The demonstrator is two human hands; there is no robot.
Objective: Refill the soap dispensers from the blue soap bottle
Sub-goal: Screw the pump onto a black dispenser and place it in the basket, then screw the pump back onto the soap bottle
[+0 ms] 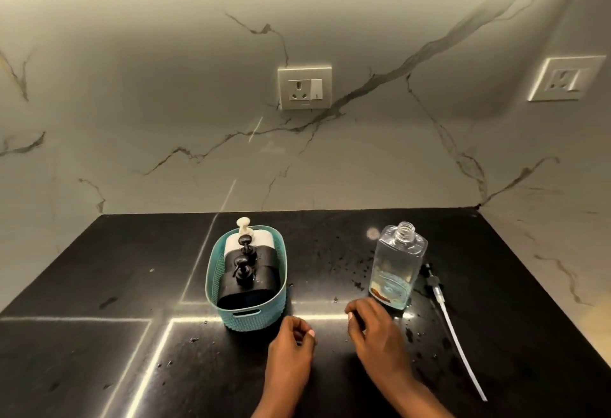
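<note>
A teal basket [246, 316] on the black counter holds a white soap dispenser [264, 238] at the back and two black ones [264, 260] in front, all with pumps on. To the right stands a clear, pale-blue soap bottle [396, 265] with its neck uncapped and a little liquid at the bottom. Its pump with a long tube [453, 325] lies on the counter right of it. My left hand [292, 341] hovers just right of the basket's front, fingers loosely curled, holding nothing. My right hand [373, 325] is near the bottle's base, fingers curled, also with nothing in it.
The black counter [99, 335] carries scattered droplets and specks around the bottle. A marble wall rises behind and to the right, with one power socket [304, 88] at the centre and another [565, 78] on the right wall.
</note>
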